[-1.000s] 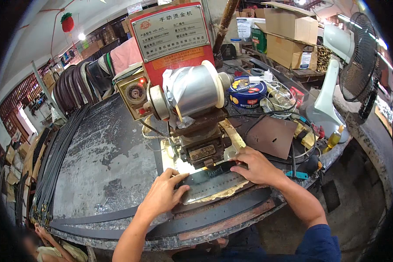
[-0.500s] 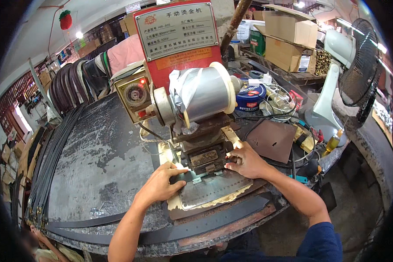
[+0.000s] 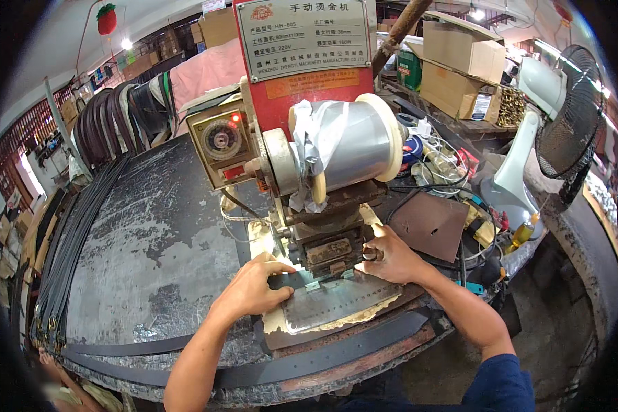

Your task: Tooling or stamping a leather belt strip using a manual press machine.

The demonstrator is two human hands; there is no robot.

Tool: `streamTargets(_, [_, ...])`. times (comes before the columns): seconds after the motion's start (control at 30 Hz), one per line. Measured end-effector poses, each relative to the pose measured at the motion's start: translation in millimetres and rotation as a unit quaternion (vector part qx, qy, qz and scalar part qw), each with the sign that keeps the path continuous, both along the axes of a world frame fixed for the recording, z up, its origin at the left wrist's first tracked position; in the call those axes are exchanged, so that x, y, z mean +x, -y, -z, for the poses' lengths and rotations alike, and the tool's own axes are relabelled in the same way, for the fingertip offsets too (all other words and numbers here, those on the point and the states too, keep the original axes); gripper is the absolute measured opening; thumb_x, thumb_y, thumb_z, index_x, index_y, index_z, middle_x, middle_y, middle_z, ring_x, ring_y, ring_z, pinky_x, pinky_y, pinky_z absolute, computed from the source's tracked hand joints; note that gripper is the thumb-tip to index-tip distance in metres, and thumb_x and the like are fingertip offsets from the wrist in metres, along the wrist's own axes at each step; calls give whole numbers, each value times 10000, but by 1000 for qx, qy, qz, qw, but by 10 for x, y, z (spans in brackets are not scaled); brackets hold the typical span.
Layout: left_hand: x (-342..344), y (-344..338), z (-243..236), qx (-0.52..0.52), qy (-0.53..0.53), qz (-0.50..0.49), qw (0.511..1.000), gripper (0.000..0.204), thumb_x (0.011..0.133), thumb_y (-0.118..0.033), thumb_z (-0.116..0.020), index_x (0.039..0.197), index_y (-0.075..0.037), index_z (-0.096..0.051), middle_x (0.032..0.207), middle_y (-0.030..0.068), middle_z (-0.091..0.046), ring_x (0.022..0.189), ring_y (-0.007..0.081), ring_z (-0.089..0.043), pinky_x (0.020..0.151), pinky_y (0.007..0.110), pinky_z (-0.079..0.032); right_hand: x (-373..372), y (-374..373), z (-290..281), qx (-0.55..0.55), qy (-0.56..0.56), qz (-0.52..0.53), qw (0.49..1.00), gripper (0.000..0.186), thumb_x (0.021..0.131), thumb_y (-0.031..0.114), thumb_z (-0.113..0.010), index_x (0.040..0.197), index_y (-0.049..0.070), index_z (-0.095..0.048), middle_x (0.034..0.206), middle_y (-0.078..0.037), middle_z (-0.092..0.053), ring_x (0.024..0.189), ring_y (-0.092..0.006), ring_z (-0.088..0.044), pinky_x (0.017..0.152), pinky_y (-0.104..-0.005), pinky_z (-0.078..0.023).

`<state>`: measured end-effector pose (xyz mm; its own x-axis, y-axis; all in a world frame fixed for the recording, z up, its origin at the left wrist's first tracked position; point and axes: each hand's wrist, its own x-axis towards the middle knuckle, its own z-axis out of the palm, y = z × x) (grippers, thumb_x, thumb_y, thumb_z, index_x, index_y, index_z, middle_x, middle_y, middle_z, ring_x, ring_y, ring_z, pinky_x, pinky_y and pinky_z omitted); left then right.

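A hot foil stamping machine (image 3: 333, 257) stands in front of me, with a roll of silver foil (image 3: 357, 141) across it. Under its press head lies a metal base plate (image 3: 343, 302) with a row of small holes and small metal stops. My left hand (image 3: 254, 288) is at the plate's left side, thumb and fingers closed about the end of a dark strip (image 3: 292, 279) that runs under the head. On the right of the head, my right hand (image 3: 395, 257) has its fingertips curled together; what they grip is hidden.
Long dark straps (image 3: 82, 233) lie along the table's left side, and another strap (image 3: 323, 353) curves along the front edge. A control box (image 3: 220, 141) with a lit red lamp is left of the foil. Right are a brown sheet (image 3: 429, 223), cables and a fan (image 3: 566, 117).
The view has shifted, so the machine appears a little further right and higher. Both hands keep nearly the same places beside the press head.
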<state>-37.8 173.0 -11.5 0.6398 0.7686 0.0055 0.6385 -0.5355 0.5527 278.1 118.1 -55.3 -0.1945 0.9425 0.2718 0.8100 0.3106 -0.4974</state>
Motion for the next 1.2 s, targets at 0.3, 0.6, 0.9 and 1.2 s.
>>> streamTargets(0.3, [-15,-56,85,18,49,36,998,405,783,-186,-812,1162,-51,-768,1122,174,-679,1066,335,-667,967,412,-522,61,-60,68,-9,-20,-20,1000,304,816,176,-840,790,-68,-660,1622,-350,-197,1120,-375,-622,886,-400,-557])
streamTargets(0.6, [-22,-60,65,17,59,44,997,414,785,-191,-819,1159,-23,-760,1122,172,-680,1059,345,-672,959,421,-525,37,-52,33,-47,-13,-4,999,323,822,224,-826,802,-60,-675,1372,-312,-423,1108,-374,-571,896,-414,-520])
streamTargets(0.9, [15,-30,-20,-25,28,22,999,427,794,-205,-785,1188,-44,-749,1201,177,-673,1139,370,-646,1020,426,-507,14,-15,-73,-64,-67,-20,995,367,870,267,-764,1011,-69,-723,1290,-324,-496,1284,-448,-474,1077,-486,-417])
streamTargets(1.2, [1,-44,17,-8,54,26,998,421,778,-197,-802,1158,-23,-753,1144,173,-672,1072,354,-663,957,422,-518,-20,27,-153,-126,-77,6,989,562,897,333,-748,1232,-111,-665,1559,-407,-322,1528,-482,-242,1222,-485,-283])
